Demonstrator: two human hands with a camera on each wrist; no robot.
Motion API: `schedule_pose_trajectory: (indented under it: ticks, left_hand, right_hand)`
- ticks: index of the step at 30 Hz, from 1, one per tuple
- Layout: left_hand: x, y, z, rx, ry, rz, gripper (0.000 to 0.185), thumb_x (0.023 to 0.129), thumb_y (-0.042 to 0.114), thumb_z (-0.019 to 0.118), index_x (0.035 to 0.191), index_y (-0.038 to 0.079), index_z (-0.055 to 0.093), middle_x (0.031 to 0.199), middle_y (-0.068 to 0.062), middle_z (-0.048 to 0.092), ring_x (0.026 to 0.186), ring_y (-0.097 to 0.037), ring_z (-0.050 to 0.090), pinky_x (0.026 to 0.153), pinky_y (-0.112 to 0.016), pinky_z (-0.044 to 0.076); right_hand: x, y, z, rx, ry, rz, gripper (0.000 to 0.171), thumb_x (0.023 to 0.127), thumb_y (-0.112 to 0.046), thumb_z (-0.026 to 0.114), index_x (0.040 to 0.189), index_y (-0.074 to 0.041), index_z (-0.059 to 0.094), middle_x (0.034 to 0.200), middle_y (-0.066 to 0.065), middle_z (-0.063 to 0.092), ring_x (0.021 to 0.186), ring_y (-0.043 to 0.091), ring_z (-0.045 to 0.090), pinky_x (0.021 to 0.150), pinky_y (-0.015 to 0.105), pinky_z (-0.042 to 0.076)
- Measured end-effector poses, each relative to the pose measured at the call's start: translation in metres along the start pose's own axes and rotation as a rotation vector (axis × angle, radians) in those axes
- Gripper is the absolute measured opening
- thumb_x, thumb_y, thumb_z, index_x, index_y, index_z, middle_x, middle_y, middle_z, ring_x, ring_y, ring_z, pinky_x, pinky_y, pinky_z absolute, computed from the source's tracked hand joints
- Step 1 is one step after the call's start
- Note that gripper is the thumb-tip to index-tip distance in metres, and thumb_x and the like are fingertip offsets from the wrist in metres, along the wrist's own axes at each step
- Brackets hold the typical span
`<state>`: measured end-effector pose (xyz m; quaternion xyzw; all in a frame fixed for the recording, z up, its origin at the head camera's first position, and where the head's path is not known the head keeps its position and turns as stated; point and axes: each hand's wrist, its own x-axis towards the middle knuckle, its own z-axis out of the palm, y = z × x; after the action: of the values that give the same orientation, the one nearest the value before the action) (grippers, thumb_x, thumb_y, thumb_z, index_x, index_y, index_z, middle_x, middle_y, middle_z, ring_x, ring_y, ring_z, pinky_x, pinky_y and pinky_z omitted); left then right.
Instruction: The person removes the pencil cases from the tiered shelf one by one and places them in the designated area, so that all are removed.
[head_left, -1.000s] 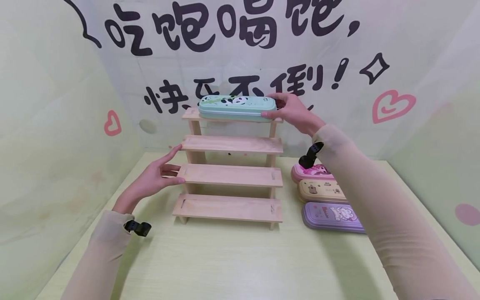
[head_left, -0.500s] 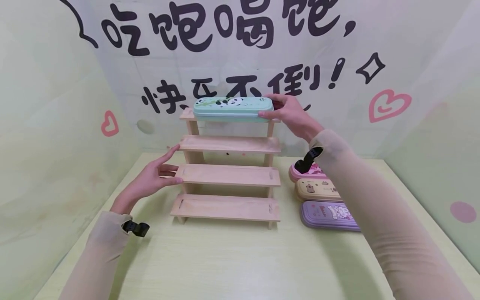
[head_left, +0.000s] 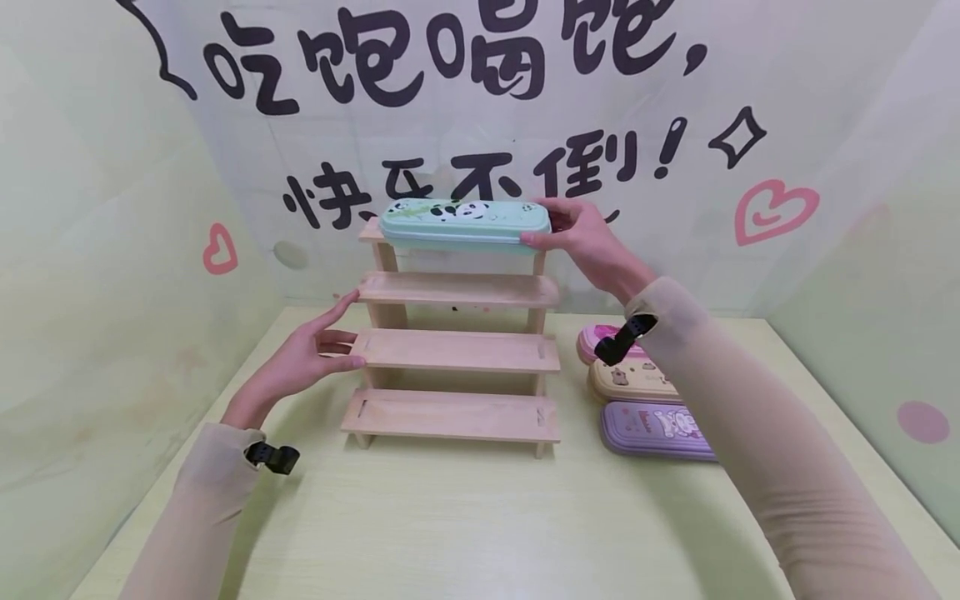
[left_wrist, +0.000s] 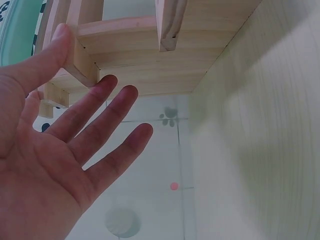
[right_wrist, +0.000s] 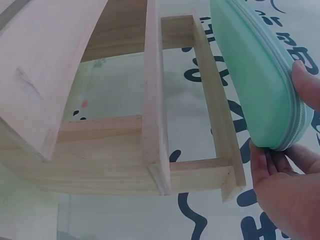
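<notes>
R hand: right hand is gripping the right end of the green panda pencil case, thumb on front edge, other fingers curling behind/under; forearm is reaching up and fwd from lower right.
R hand, wrist cam: fingers are sitting under the case end, thumb tip pressing on the zip side of the case.
Case pos: case is lying lengthwise at the top step of the wooden stepped rack, stretching left from the R fingertips; right end is looking slightly tilted. Can't tell if it's fully resting on the step or partly lifted.
L hand: left hand is staying open, fingers straight and spread, index tip touching the left end of the 2nd step from top, thumb tip at the left end of the 3rd step.
L hand, wrist cam: palm and fingers are facing the rack side, index lying along a step's end; not gripping anything.
Other cases: pink case, tan case, purple case are lying on the table, right of the rack, below the R wrist.
Hidden/cut off: R forearm is covering part of pink + tan cases and the right end of the purple one. R fingers behind the green case aren't visible in head cam. Both elbows are cut off at frame bottom. Wall lettering partly blocked by case/hand.
</notes>
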<state>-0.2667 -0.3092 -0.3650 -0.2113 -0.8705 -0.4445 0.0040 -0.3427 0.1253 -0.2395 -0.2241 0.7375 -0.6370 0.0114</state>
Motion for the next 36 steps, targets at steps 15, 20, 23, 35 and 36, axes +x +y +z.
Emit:
schedule_pose_trajectory:
  ticks: [15, 20, 23, 35, 36]
  left_hand:
    - [0.001, 0.001, 0.001, -0.004, 0.001, -0.026, 0.108, 0.091, 0.01, 0.085, 0.17, 0.037, 0.017, 0.141, -0.029, 0.061, 0.117, -0.042, 0.069, 0.095, -0.049, 0.059]
    - [0.001, 0.001, 0.001, 0.008, -0.001, -0.031, 0.107, 0.091, 0.011, 0.085, 0.17, 0.038, 0.017, 0.144, -0.028, 0.059, 0.117, -0.041, 0.069, 0.094, -0.046, 0.06]
    - [0.001, 0.0, 0.001, 0.015, 0.004, -0.025, 0.106, 0.092, 0.01, 0.085, 0.17, 0.037, 0.018, 0.144, -0.028, 0.059, 0.117, -0.041, 0.069, 0.093, -0.041, 0.061]
    - [0.001, 0.002, 0.001, 0.002, 0.004, -0.029, 0.107, 0.091, 0.01, 0.085, 0.17, 0.037, 0.018, 0.142, -0.029, 0.06, 0.116, -0.042, 0.069, 0.093, -0.045, 0.06]
    - [0.001, 0.002, 0.001, 0.0, 0.004, -0.029, 0.107, 0.092, 0.01, 0.085, 0.17, 0.037, 0.018, 0.142, -0.029, 0.06, 0.116, -0.042, 0.069, 0.093, -0.045, 0.06]
  right_hand:
    - [-0.041, 0.01, 0.002, 0.033, 0.011, -0.016, 0.061, 0.091, 0.002, 0.078, 0.149, -0.002, 0.057, 0.128, 0.014, 0.066, 0.107, 0.023, 0.064, 0.094, 0.027, 0.054]
    - [-0.056, 0.014, 0.002, 0.02, 0.025, -0.021, 0.07, 0.09, 0.004, 0.078, 0.155, -0.003, 0.051, 0.132, 0.017, 0.064, 0.107, 0.024, 0.064, 0.093, 0.025, 0.055]
    - [-0.064, 0.016, 0.003, 0.018, 0.035, -0.036, 0.071, 0.09, 0.004, 0.078, 0.155, -0.003, 0.051, 0.13, 0.016, 0.064, 0.106, 0.023, 0.063, 0.091, 0.024, 0.055]
    - [-0.091, 0.028, -0.002, 0.044, 0.003, -0.042, 0.062, 0.091, 0.007, 0.076, 0.149, 0.002, 0.055, 0.129, 0.014, 0.063, 0.108, 0.024, 0.064, 0.09, 0.026, 0.058]
    - [-0.093, 0.031, -0.003, 0.054, 0.006, -0.039, 0.063, 0.09, 0.008, 0.076, 0.149, 0.003, 0.054, 0.129, 0.013, 0.063, 0.108, 0.024, 0.064, 0.09, 0.026, 0.058]
